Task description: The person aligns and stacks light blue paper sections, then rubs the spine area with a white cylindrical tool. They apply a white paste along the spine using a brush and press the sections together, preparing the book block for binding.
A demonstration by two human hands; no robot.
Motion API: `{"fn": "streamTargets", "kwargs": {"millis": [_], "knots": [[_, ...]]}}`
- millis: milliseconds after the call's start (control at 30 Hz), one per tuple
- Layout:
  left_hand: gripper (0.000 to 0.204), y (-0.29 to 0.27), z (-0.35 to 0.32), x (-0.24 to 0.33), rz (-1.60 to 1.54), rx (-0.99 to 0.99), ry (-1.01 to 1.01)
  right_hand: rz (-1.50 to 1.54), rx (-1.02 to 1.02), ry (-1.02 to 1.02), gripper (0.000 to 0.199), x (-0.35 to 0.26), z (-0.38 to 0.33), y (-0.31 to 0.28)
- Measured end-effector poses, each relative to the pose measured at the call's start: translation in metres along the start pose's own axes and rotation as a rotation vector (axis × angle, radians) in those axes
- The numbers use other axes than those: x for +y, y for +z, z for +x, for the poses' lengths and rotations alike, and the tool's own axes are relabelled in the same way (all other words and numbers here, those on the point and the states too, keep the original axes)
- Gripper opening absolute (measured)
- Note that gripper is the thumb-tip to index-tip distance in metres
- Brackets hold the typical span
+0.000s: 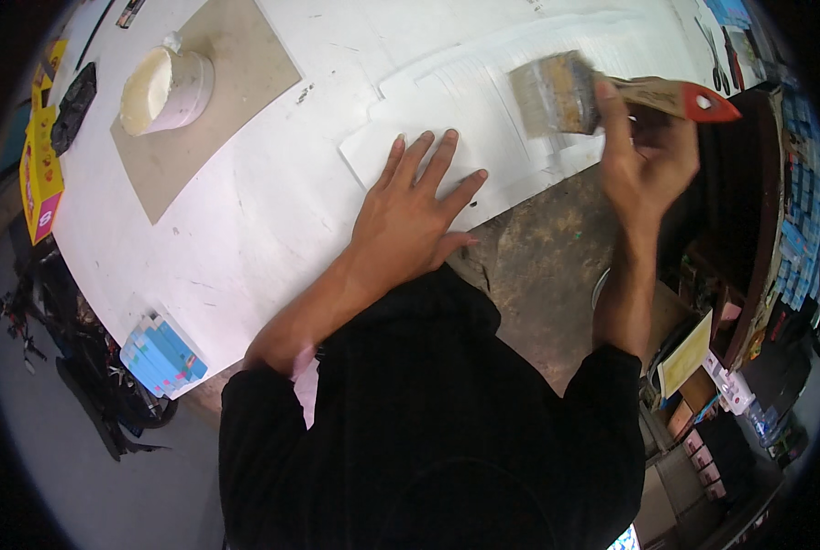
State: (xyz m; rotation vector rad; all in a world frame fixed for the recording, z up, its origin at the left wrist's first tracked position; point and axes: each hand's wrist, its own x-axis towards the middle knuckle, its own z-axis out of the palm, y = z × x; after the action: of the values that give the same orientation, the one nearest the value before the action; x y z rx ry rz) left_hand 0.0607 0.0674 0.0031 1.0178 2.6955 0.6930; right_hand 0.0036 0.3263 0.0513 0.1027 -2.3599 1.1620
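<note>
My right hand [648, 151] grips a wide flat paintbrush [561, 92] with a wooden handle and a red end. Its bristles are over the right part of some white paper sheets [483, 110]; whether they touch is hard to tell. The sheets lie fanned in overlapping edges on the white table. Flat on their left part, near the table's front edge, rests my left hand [410, 202] with fingers spread. To the far left stands a white tub [167, 90] of pale, creamy stuff, on a grey-brown board [236, 82].
A small stack of blue booklets [162, 357] sits at the table's near-left corner. A yellow box [41, 174] and a black object [74, 108] are at the left edge. Scissors [713, 57] lie far right. Shelves with blue stacks [804, 202] stand at right.
</note>
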Motion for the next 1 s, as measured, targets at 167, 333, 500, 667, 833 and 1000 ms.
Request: {"fn": "streamTargets", "kwargs": {"millis": [167, 333, 500, 667, 833, 1000], "knots": [[0.073, -0.005, 0.003, 0.0, 0.002, -0.031, 0.004, 0.169, -0.108, 0.129, 0.023, -0.019, -0.016, 0.024], [0.074, -0.003, 0.001, -0.001, -0.015, -0.024, 0.002, -0.008, -0.025, -0.038, 0.026, -0.012, -0.017, 0.007], [0.073, -0.004, 0.003, 0.0, 0.006, -0.026, 0.007, 0.021, -0.015, 0.141, 0.023, 0.018, -0.024, 0.004], [0.073, -0.002, 0.002, -0.001, -0.016, -0.035, -0.012, 0.076, 0.272, 0.172, 0.019, 0.004, -0.005, -0.021], [0.073, -0.006, 0.006, 0.001, -0.027, -0.066, -0.017, -0.014, 0.194, 0.187, 0.019, 0.014, -0.018, -0.005], [0.075, -0.009, 0.008, 0.005, -0.021, -0.107, -0.034, -0.119, 0.527, 0.097, 0.019, 0.031, 0.019, -0.072]]}}
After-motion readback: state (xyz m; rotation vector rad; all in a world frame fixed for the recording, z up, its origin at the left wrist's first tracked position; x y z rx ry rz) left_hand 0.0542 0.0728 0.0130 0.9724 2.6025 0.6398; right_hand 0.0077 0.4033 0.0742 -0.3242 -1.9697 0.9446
